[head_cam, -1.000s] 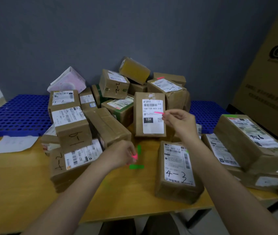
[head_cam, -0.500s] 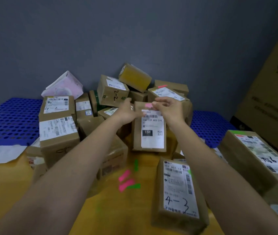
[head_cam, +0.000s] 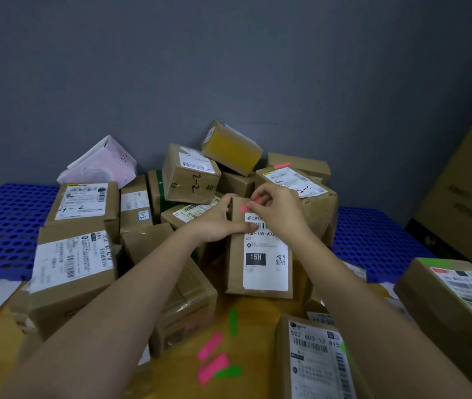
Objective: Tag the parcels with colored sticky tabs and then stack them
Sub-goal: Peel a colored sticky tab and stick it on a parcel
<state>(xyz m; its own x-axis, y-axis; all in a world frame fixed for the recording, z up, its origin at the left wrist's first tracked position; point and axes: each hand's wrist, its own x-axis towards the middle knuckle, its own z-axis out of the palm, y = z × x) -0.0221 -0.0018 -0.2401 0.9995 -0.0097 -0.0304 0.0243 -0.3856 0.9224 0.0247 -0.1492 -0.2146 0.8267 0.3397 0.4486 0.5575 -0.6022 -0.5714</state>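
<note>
Left hand (head_cam: 217, 223) steadies the upright parcel (head_cam: 258, 254); right hand (head_cam: 278, 211) grip pinches a flimsy pink tab (head_cam: 245, 208) at twelve o'clock, light stiff box, likely tippy

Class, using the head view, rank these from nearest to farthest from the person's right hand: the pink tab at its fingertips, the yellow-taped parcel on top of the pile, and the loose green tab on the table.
1. pink tab, touching the right hand, on the 15H parcel's top edge.
2. yellow-taped parcel, above, atop the pile.
3. green tab, on the table, toward the person.
</note>
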